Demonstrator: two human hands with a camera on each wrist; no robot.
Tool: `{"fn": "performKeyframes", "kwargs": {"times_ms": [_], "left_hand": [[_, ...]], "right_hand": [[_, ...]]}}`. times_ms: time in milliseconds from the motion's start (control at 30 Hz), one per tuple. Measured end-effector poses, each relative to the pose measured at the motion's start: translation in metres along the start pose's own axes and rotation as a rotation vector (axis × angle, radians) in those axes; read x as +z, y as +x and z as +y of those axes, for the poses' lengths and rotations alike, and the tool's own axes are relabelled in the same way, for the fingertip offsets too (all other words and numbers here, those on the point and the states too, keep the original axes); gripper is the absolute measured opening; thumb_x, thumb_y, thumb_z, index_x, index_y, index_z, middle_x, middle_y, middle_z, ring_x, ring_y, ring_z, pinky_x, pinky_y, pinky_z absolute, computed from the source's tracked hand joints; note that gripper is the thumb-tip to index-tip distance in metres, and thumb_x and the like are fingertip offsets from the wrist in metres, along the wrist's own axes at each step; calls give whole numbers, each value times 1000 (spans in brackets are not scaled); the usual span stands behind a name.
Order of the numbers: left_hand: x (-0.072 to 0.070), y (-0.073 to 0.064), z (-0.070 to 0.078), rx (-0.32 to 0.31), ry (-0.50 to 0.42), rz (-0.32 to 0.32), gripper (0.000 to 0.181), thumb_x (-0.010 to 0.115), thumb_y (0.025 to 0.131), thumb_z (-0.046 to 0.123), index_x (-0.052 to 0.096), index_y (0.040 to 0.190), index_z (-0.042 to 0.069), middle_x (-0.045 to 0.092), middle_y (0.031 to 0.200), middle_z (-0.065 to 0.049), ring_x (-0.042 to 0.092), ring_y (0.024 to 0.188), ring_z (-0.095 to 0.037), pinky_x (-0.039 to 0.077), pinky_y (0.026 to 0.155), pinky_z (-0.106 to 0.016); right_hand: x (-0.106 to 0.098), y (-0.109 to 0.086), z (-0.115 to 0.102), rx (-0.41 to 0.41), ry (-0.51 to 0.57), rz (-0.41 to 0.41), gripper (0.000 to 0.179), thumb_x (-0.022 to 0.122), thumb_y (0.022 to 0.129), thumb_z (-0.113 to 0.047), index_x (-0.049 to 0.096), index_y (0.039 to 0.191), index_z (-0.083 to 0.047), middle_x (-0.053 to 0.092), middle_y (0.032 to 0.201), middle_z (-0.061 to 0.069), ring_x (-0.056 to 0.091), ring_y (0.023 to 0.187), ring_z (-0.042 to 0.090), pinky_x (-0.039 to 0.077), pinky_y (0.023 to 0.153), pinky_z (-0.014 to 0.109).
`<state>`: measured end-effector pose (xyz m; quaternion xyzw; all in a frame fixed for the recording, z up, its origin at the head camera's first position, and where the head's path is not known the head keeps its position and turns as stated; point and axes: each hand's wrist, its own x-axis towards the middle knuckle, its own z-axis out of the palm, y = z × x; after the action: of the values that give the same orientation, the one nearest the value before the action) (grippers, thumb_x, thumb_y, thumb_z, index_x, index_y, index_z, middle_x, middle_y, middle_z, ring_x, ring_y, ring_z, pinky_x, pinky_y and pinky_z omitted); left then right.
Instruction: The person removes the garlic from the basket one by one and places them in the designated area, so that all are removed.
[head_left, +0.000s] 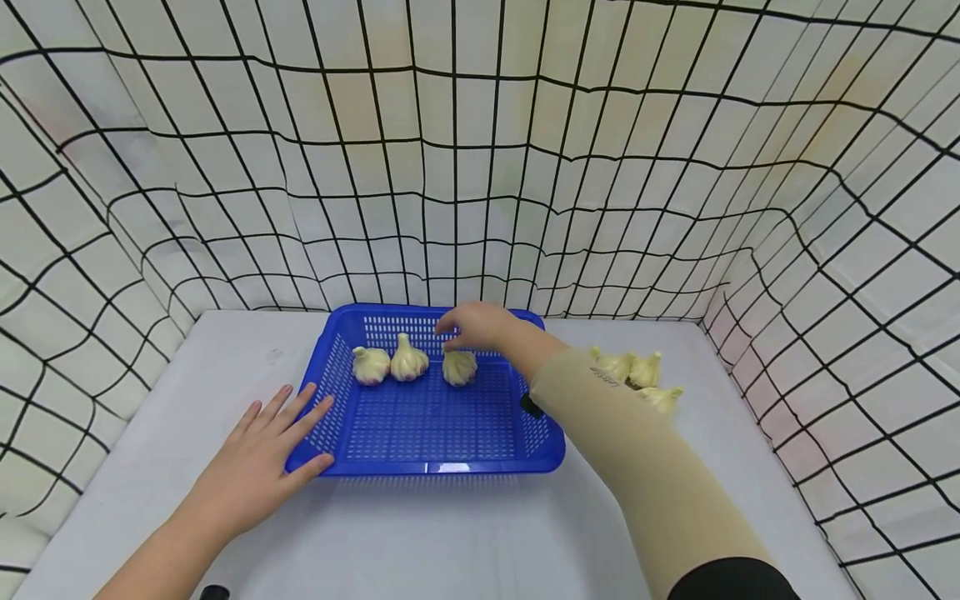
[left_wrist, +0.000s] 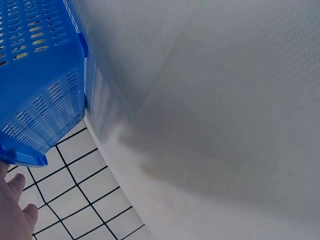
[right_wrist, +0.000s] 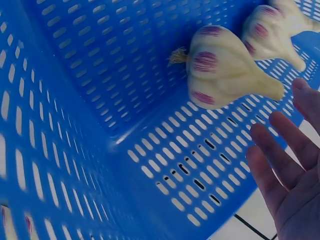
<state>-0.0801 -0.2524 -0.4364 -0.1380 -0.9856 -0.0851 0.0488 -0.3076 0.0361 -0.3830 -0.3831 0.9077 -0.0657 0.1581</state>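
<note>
On the white table point(head_left: 465, 533), a blue basket point(head_left: 442, 468) stands by the middle of the far edge; the left hand point(head_left: 266, 446) touches its left rim near the front corner, fingers spread, and the right hand point(head_left: 483, 325) hangs over its far side, fingers parted. The nearest garlic bulb point(head_left: 460, 369) lies on the basket floor just below the right hand and well apart from the left. Two paired bulbs point(head_left: 408, 364) sit near the basket's far left corner, between the hands, and at least three loose bulbs point(head_left: 645, 370) lie toward the table's far right corner.
</note>
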Motion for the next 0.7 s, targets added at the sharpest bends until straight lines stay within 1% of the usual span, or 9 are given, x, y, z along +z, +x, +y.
{"fn": "performKeyframes", "kwargs": {"times_ms": [133, 267, 400, 567, 700], "left_hand": [[1, 0, -1, 1, -6, -1, 77, 54, 95, 60, 32, 157, 19, 25, 162, -17, 5, 151, -37, -20, 117, -42], [1, 1, -1, 1, -9, -4, 77, 54, 95, 60, 31, 157, 20, 25, 162, -17, 6, 151, -38, -20, 117, -43], [1, 1, 0, -2, -8, -5, 77, 54, 95, 60, 31, 157, 20, 26, 161, -17, 6, 151, -38, -19, 117, -43], [1, 1, 0, -4, -5, -4, 78, 54, 94, 61, 32, 157, 20, 26, 161, -17, 6, 151, -38, -19, 117, -44], [0, 0, 0, 0, -3, 4, 77, 55, 95, 60, 33, 156, 19, 26, 161, -17, 5, 151, -37, -19, 117, -43]], "right_hand": [[4, 3, 1, 13, -21, -17, 38, 66, 97, -32, 64, 133, -21, 64, 131, -2, 57, 122, 16, 45, 104, 36], [8, 5, 1, 37, -52, -37, 38, 64, 98, -33, 64, 134, -21, 65, 127, -2, 59, 117, 15, 48, 100, 34], [10, 6, 1, 50, -49, -53, 36, 62, 99, -32, 64, 132, -19, 67, 124, -1, 61, 113, 14, 49, 98, 33], [14, 8, 3, 43, -49, -47, 33, 63, 99, -28, 66, 130, -18, 68, 124, -1, 61, 114, 14, 48, 99, 32], [16, 7, 5, 26, -66, -28, 32, 61, 100, -29, 67, 130, -19, 68, 124, -2, 61, 114, 13, 48, 99, 31]]}}
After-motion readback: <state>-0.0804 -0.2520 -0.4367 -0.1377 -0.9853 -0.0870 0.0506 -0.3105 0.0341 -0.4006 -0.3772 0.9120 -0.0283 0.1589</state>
